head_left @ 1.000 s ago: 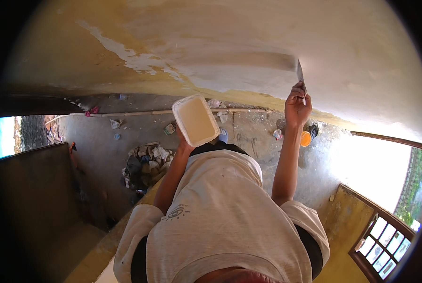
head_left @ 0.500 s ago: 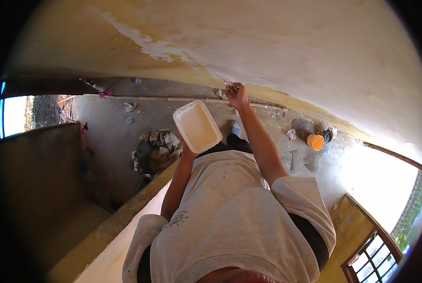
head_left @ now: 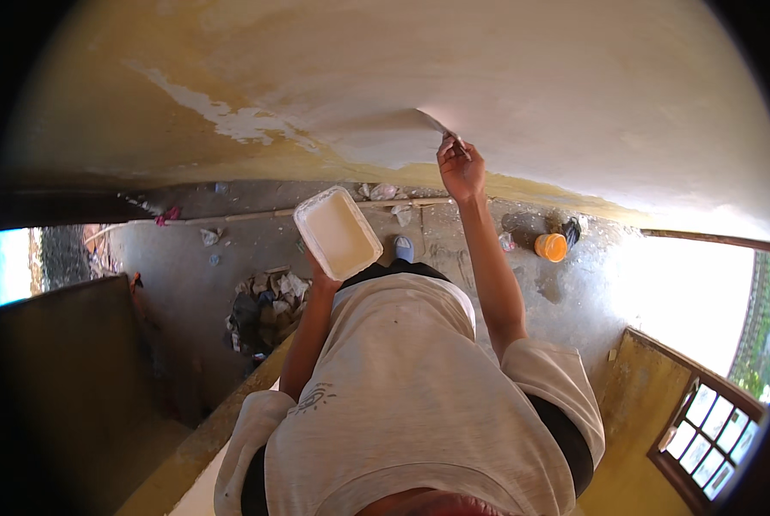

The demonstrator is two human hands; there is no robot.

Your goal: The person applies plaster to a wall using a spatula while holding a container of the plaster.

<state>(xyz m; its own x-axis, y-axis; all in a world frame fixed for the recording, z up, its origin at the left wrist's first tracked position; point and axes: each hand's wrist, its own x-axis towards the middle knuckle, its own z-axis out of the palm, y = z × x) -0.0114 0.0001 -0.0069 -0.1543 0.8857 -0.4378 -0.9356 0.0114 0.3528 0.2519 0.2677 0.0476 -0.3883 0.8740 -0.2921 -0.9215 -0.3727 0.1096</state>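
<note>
My left hand (head_left: 323,275) grips the near end of a white rectangular plastic tub (head_left: 365,223), its fingers mostly hidden by it. Pale cream paste (head_left: 338,239) covers the tub's bottom, and the rim is smeared. My right hand (head_left: 462,174), arm stretched out, is closed on a thin putty knife (head_left: 441,126). The blade's tip meets the wall (head_left: 566,95), which carries a whitish coat over yellow paint. A dark shadow spreads left from the blade. Left of it, a jagged white patch (head_left: 239,122) marks the yellow part.
A long pole (head_left: 264,213) lies on the floor along the wall's foot. A heap of rubbish (head_left: 269,310) sits left of my body. On the right are an orange bucket (head_left: 550,248) and a black bag (head_left: 572,230), near a bright doorway and a barred window (head_left: 710,439).
My right hand has carried the putty knife rightward and up the wall, away from the lower yellow strip. The tub stays in my left hand; the whole view has shifted slightly.
</note>
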